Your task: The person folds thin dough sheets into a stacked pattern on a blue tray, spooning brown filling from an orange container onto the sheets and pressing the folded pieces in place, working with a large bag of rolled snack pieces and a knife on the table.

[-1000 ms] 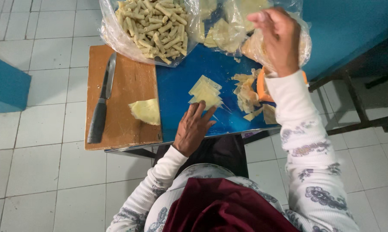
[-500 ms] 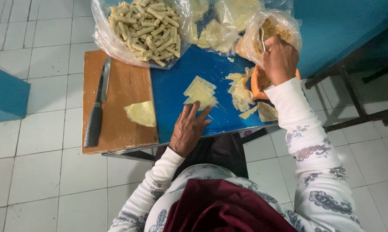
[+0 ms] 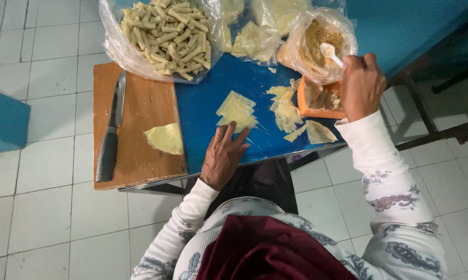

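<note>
Landmark: blue board (image 3: 203, 103), lying on a small table, with its near edge toward the person.
Left hand: left hand (image 3: 223, 155) lies flat on the blue board's near edge, fingers spread and holding nothing, fingertips touching the wrapper stack.
Wrapper stack: pale square wrappers (image 3: 236, 111) lie in the middle of the blue board.
Right hand: right hand (image 3: 361, 85) is closed around a white spoon (image 3: 330, 52), above the blue board's right end.
Spoon: its bowl sits inside the filling bag.
Filling bag: clear bag (image 3: 317, 44) of brown crumbly filling stands at the blue board's far right corner.
Orange dish: orange dish (image 3: 317, 101) sits on the blue board's right end, just under the right hand.
Rolls: bag of rolls (image 3: 164, 31) rests at the blue board's far left corner.
Wooden board: wooden board (image 3: 140, 119) lies just left of the blue board, carrying a knife (image 3: 111, 137) and a folded wrapper (image 3: 165, 138).
</note>
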